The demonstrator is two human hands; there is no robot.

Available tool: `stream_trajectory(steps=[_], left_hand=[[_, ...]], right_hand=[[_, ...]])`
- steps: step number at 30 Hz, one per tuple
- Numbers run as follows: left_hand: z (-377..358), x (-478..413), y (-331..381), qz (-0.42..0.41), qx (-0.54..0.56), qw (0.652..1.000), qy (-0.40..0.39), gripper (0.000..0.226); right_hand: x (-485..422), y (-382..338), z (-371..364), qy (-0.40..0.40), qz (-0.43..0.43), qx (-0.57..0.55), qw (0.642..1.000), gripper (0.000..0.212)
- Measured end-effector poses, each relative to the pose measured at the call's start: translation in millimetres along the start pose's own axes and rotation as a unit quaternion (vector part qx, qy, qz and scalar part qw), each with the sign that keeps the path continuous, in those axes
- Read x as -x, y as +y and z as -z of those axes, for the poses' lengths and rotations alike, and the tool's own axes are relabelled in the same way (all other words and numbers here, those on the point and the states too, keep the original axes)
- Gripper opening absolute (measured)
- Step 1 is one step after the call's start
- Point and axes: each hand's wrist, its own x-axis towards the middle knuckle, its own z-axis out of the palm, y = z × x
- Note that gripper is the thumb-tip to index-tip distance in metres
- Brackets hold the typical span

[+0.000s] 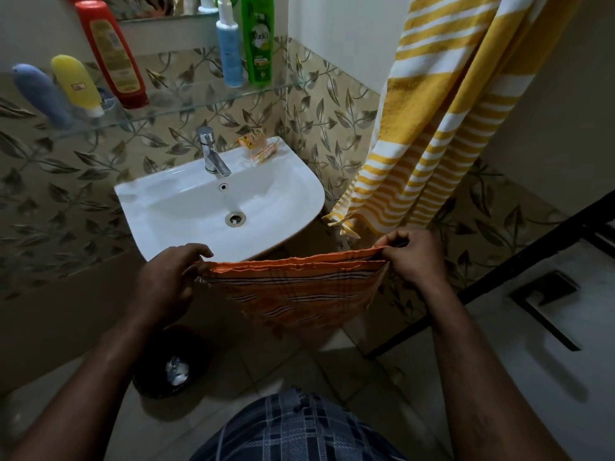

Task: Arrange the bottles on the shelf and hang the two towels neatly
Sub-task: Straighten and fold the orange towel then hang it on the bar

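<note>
Both hands (169,277) (412,257) pinch the folded orange towel (293,291).

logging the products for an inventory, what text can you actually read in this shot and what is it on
"Vatika": on the green bottle.
Red bottle: yellow label, blurred, unreadable.
Yellow tube: label too small to read.
Blue and white bottle: print too small to read.
Orange sachets on the sink: blurred, unreadable.
</note>
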Motion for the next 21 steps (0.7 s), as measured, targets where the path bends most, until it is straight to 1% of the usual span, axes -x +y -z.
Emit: stream_trajectory(steps=[1, 6, 9, 11, 15, 18, 19, 21], left_hand=[[0, 0, 1, -0.002, -0.002, 1.0, -0.002, 0.023], [1, -2, 1, -0.039, -0.038, 0.998, -0.032, 0.029], [2, -8, 5, -0.016, -0.06, 0.996, -0.06, 0.039], [3, -11, 8, 0.01, -0.061, 0.996, -0.07, 0.044], [-3, -20, 16, 0.053, -0.067, 0.991, -0.098, 0.047], [-8, -25, 27, 0.107, -0.072, 0.984, -0.12, 0.034], [-8, -25, 32, 0.109, -0.072, 0.984, -0.119, 0.033], [-9, -24, 39, 0.092, -0.08, 0.986, -0.114, 0.038]], right_hand=[[0, 1, 0, -0.007, 0.0, 0.001, 1.0, 0.024], [-2, 2, 1, -0.051, -0.016, 0.007, 0.999, 0.021], [-4, 1, 0, -0.052, -0.017, 0.014, 0.998, 0.023], [-5, 1, -4, -0.049, 0.01, 0.024, 0.998, 0.028], [-4, 1, -14, -0.087, 0.072, 0.01, 0.994, 0.038], [-4, -4, -20, -0.113, 0.107, 0.055, 0.986, 0.034], [-5, -4, -23, -0.127, 0.107, 0.089, 0.982, 0.034], [-8, -2, -27, -0.141, 0.09, 0.157, 0.973, 0.039]])
